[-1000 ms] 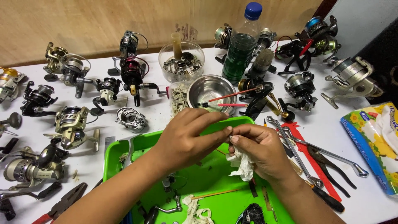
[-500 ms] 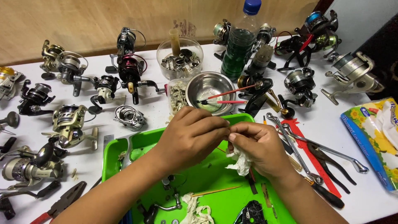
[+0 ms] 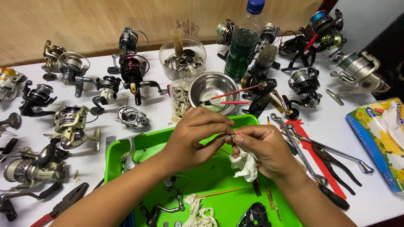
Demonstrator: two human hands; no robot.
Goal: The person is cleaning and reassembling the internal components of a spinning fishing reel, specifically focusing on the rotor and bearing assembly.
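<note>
Pinching a tiny metal part (image 3: pixel 231 138) between fingertips, the left hand (image 3: pixel 194 136) meets the right hand (image 3: pixel 265 149), which clutches a crumpled white tissue (image 3: pixel 245 162) above the green tray (image 3: pixel 139 145). The part looks light, hard and probably greasy, so it may slip; a grip through the soft tissue seems safest.

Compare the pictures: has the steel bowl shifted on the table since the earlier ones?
No. The steel bowl sits just as before beside the green bottle and behind the green tray; only the camera view drifts slightly.

tray (image 3: pixel 126 153) — glossy green plastic | bowl (image 3: pixel 210 86) — shiny steel | tissue (image 3: pixel 246 162) — crumpled white paper
</note>
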